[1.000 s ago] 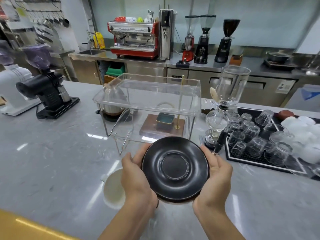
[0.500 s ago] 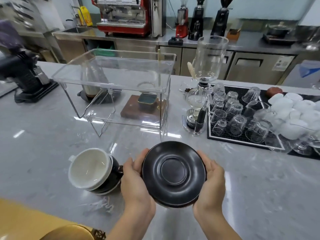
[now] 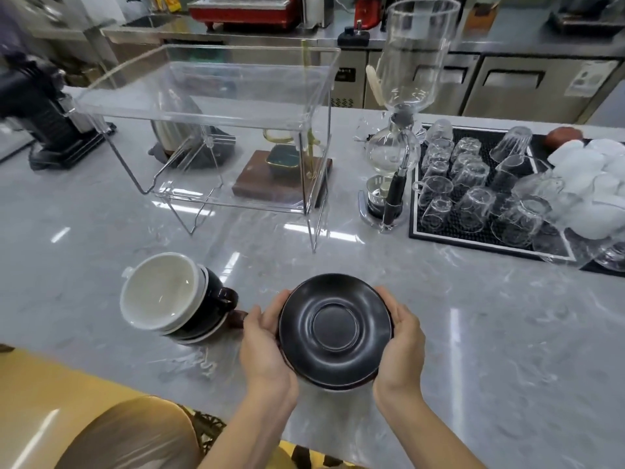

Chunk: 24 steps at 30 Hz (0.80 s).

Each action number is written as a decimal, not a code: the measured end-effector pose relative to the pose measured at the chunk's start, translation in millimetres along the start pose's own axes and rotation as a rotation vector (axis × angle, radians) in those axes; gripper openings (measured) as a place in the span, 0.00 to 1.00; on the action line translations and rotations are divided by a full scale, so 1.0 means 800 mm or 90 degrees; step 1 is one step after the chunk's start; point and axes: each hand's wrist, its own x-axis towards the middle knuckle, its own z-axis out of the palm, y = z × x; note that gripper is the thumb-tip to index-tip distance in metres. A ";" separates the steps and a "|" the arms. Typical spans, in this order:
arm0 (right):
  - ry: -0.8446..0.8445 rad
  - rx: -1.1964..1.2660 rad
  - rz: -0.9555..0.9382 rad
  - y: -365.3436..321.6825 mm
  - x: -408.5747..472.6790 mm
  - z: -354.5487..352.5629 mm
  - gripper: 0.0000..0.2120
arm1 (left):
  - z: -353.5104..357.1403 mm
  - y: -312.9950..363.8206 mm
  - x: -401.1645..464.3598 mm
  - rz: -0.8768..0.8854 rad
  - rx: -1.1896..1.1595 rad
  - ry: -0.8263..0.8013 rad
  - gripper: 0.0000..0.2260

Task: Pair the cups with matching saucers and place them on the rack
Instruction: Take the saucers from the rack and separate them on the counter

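Saucers: black saucers [image 3: 334,330], a stack with further rims showing under the top one, held just above the surface [image 3: 473,333] at 6 o'clock in the view.
Left hand: left hand [image 3: 265,346] curled round the stack's edge at 9 o'clock, fingers over the far rim.
Right hand: right hand [image 3: 402,340] cupping the opposite edge at 3 o'clock, fingers wrapped on the rim.
Cups: nested cups [image 3: 172,299] at 9 o'clock from the saucers, just beside the left hand; a white cup on top, tilted, dark cups with handles below.
Rack: clear acrylic rack [image 3: 209,106] at 12 o'clock from the cups, well apart from the hands, standing on thin legs.
Siphon brewer: glass siphon brewer [image 3: 402,130] at 3 o'clock from the rack, upright.
Glasses: upturned glasses [image 3: 473,184] on a black mat [image 3: 487,240] at 2 o'clock from the saucers.
Grinder: black grinder [image 3: 40,120] at the far left edge.
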 end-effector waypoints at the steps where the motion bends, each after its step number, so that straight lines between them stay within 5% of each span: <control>1: 0.005 -0.001 0.003 0.003 0.001 0.001 0.19 | -0.002 -0.001 0.002 -0.003 -0.001 0.002 0.24; 24: -0.014 -0.012 0.021 0.028 0.019 -0.001 0.17 | -0.013 -0.027 0.036 -0.008 0.031 -0.004 0.22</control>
